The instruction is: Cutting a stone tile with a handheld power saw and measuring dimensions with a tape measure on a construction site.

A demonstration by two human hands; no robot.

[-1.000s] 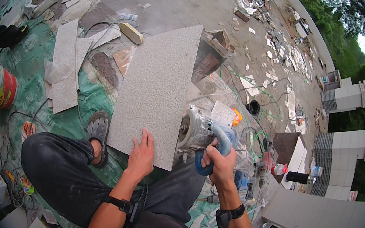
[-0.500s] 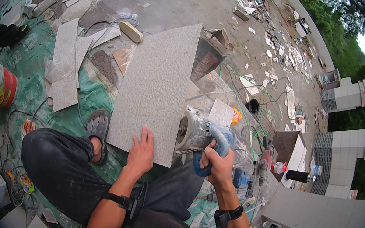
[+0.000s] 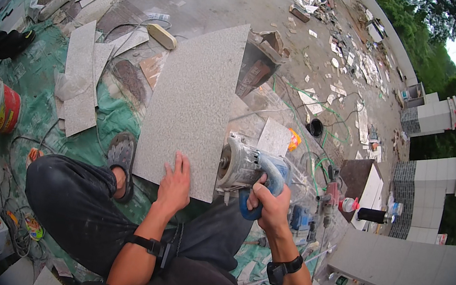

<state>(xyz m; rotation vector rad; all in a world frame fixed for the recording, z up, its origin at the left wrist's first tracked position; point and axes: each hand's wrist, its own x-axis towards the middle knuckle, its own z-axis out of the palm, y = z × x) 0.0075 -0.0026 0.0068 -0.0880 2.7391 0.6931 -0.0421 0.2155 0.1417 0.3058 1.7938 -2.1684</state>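
Observation:
My left hand (image 3: 175, 182) lies with fingers stretched out on the lower part of a large speckled pale tile (image 3: 187, 101), which stands tilted across my lap in front of me. My right hand (image 3: 266, 201) grips the blue handle of a dusty handheld cutting saw (image 3: 240, 162). The saw sits against the tile's right edge, its blade side toward the tile. My crossed legs in dark trousers (image 3: 72, 196) are beneath, with a grey sandal (image 3: 121, 153) left of the tile.
Cut tile pieces (image 3: 78, 79) lie on green sheeting (image 3: 29, 54) at left, beside a red bucket (image 3: 6, 106). Another person's dark shoe (image 3: 22, 41) shows at far left. A red drill (image 3: 329, 208), cables and bottles (image 3: 373, 214) are at right. Broken tile scraps (image 3: 346, 60) litter the concrete behind.
My hands, the saw and the tile have shifted slightly upward in the picture, as has the background. My left hand stays on the tile and my right keeps its hold on the saw.

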